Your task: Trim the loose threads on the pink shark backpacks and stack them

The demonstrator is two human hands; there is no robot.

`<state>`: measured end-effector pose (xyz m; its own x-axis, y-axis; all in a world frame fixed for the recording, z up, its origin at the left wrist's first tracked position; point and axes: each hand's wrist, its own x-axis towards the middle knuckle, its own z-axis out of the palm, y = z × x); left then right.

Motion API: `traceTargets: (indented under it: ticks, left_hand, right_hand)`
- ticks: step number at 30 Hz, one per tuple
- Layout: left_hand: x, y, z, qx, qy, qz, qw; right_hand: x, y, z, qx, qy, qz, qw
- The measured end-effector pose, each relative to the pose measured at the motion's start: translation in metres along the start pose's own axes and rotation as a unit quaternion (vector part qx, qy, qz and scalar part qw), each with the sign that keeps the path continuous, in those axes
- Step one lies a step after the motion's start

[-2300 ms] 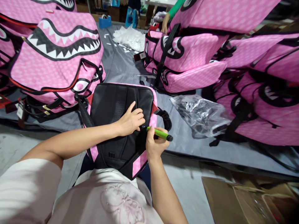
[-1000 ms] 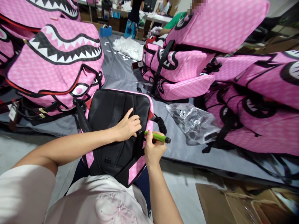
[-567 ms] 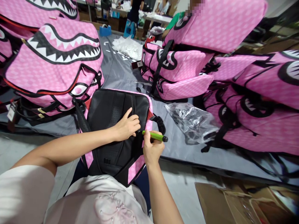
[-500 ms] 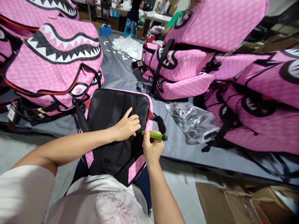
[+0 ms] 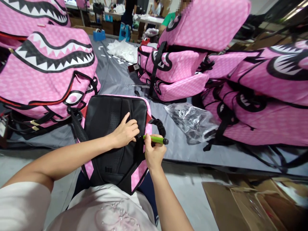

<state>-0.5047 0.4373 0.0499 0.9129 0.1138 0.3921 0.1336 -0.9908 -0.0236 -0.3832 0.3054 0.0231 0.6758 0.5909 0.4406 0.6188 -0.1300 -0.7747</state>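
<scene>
A pink and black backpack (image 5: 106, 112) rests on my lap against the table, its black padded back facing up. My left hand (image 5: 125, 132) lies on that black panel, index finger stretched out and the other fingers loosely bent. Just beside it, at the backpack's right edge, my right hand (image 5: 154, 154) pinches a green marker pen (image 5: 156, 139). The pen's black end points right, and its thin other end reaches toward the black panel near my left fingertips. Whether the tip touches the fabric is too small to tell.
More pink backpacks with shark mouths are stacked at the left (image 5: 48, 77), and another backpack pile (image 5: 178, 67) stands ahead. A clear plastic bag (image 5: 192, 123) lies on the grey-covered table (image 5: 178, 150). Cardboard boxes (image 5: 223, 205) sit low at the right. A person in green (image 5: 168, 20) is beyond.
The whole view has shifted, so the scene sits slightly further left. Both hands keep about the same place on the backpack, the green marker pen still in my right hand.
</scene>
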Motion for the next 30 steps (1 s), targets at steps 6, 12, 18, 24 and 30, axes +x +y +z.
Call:
traceTargets:
  ticks: [6, 12, 18, 24, 30]
  left_hand:
    - [-0.0005, -0.0014, -0.0001, 0.002, -0.01, 0.001, 1.0]
    - [0.0009, -0.0012, -0.0016, 0.01, -0.012, 0.003, 1.0]
    - [0.0024, 0.001, -0.0047, 0.013, -0.022, -0.003, 1.0]
    - [0.0026, 0.0021, -0.0054, 0.024, -0.017, -0.004, 1.0]
    - [0.0054, 0.0043, -0.0083, 0.037, -0.027, -0.009, 0.999]
  right_hand:
    - [0.0038, -0.0019, -0.0013, 0.007, -0.017, -0.005, 1.0]
    - [0.0034, 0.0004, -0.0027, -0.011, -0.022, -0.006, 1.0]
    - [0.0028, 0.0024, -0.002, -0.009, -0.011, -0.01, 1.0]
    - [0.0031, 0.0031, -0.0035, -0.002, -0.021, -0.027, 0.999]
    - [0.0043, 0.0039, -0.0042, 0.021, -0.016, -0.049, 0.998]
